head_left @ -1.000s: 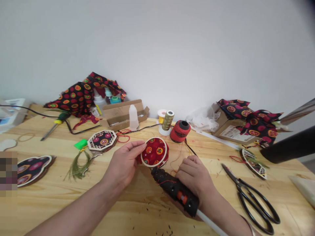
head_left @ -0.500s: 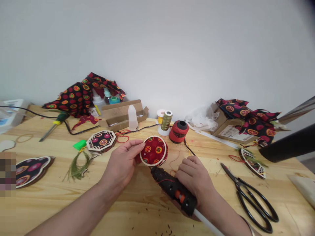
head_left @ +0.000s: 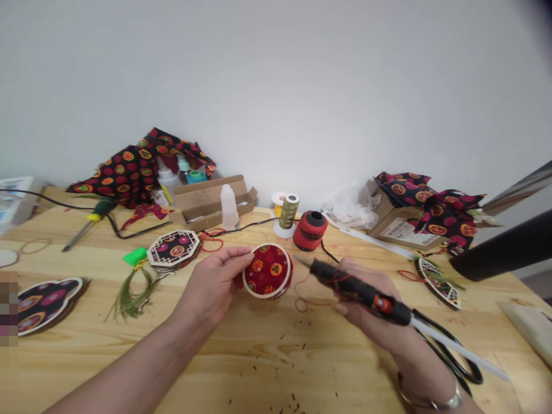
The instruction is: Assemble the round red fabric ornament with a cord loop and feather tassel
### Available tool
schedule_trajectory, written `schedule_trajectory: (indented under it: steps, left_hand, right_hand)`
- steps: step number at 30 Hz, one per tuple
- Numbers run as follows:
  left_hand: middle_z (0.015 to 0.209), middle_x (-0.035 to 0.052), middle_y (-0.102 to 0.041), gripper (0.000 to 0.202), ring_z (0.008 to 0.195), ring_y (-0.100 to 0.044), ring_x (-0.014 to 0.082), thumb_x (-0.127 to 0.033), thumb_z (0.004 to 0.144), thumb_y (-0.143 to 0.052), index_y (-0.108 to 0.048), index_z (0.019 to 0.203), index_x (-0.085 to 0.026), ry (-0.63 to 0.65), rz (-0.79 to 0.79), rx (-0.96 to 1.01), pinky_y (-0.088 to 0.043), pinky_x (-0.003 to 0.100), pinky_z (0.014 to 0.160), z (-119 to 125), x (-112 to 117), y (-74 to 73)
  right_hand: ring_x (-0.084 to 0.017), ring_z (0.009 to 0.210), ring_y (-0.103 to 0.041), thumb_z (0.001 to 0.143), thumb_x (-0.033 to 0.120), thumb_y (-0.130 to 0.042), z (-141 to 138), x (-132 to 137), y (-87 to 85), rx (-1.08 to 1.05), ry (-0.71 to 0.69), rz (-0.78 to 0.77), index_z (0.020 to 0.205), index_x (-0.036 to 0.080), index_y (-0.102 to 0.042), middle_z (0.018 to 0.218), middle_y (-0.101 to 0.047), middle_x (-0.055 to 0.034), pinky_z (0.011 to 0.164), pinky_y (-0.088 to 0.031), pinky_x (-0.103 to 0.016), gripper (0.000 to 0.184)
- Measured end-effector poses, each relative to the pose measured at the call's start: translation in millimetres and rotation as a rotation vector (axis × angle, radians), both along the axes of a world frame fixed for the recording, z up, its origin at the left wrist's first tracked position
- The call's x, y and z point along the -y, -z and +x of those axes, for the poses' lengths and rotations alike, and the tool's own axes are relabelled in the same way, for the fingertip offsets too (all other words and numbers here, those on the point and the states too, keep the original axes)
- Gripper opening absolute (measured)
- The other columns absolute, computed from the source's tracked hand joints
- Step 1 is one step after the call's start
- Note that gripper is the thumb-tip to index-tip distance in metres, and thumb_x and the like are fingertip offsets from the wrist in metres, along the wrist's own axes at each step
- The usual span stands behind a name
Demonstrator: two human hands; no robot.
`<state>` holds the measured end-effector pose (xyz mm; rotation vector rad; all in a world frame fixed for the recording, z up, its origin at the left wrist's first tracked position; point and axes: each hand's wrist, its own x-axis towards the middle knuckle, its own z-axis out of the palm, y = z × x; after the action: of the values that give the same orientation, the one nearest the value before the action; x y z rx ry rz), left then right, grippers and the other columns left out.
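Note:
Pinched between the thumb and fingers of my left hand (head_left: 215, 284) is a round fabric-covered piece (head_left: 268, 270), dark red with flower motifs and a pale ring around its face. My right hand (head_left: 371, 299) grips a black hot glue gun (head_left: 360, 290), slightly blurred. The gun's nozzle points left, just right of the round piece and apart from it. A white glue stick (head_left: 463, 348) sticks out of the gun's rear. Loose red thread (head_left: 304, 305) lies on the table between the two hands.
Black-handled scissors (head_left: 470, 368) lie partly hidden under my right arm. Behind stand a red thread cone (head_left: 310, 230), a green spool (head_left: 288, 213), a white bottle (head_left: 229, 207) and an open carton (head_left: 200, 207). An octagonal ornament (head_left: 175, 250) and a screwdriver (head_left: 88, 224) lie left.
My right hand has moved the glue gun up and to the right, away from the round piece's lower edge. My left hand keeps its hold. The view has shifted slightly.

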<state>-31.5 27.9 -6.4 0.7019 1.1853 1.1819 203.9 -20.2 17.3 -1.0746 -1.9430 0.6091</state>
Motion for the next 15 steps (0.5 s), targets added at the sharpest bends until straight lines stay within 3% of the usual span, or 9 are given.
schedule_trajectory:
  steps: [3,6,11,15]
  left_hand:
    - [0.06,-0.0007,-0.068,0.019,0.049,-0.059,0.0094,-0.023,0.062,-0.075,-0.063,0.074,-0.014,0.176,-0.026,-0.109,-0.045,0.018,0.047,5,7,1.2]
    - [0.058,-0.0026,-0.068,0.014,0.051,-0.059,0.0095,-0.022,0.062,-0.073,-0.063,0.07,-0.016,0.338,-0.038,-0.236,-0.044,0.018,0.051,11,17,-0.7]
    - [0.062,-0.0024,-0.069,0.01,0.057,-0.061,0.0127,-0.027,0.068,-0.066,-0.063,0.071,-0.018,0.535,0.021,-0.408,-0.046,0.022,0.054,17,27,1.1]
    - [0.073,0.0002,-0.072,0.011,0.066,-0.063,0.0168,-0.03,0.074,-0.059,-0.063,0.077,-0.02,0.617,0.123,-0.572,-0.047,0.026,0.06,16,29,7.1]
  right_hand:
    - [-0.014,0.059,-0.05,0.072,0.033,-0.066,-3,0,1.0,-0.162,0.151,-0.188,0.073,0.019,-0.058,0.066,-0.054,0.0002,0.053,-0.038,-0.026,0.016]
    - [-0.014,0.062,-0.053,0.069,0.028,-0.069,-10,-1,3.9,-0.108,0.204,-0.352,0.081,0.019,-0.062,0.071,-0.058,-0.0002,0.054,-0.041,-0.025,0.016]
    - [-0.016,0.07,-0.057,0.072,0.029,-0.068,-10,-4,7.8,0.059,0.149,-0.313,0.077,0.018,-0.063,0.076,-0.061,-0.0017,0.063,-0.044,-0.027,0.012]
    - [-0.015,0.066,-0.056,0.076,0.032,-0.064,-6,-4,8.5,0.106,0.169,-0.277,0.074,0.018,-0.062,0.071,-0.058,-0.0008,0.06,-0.043,-0.027,0.015]
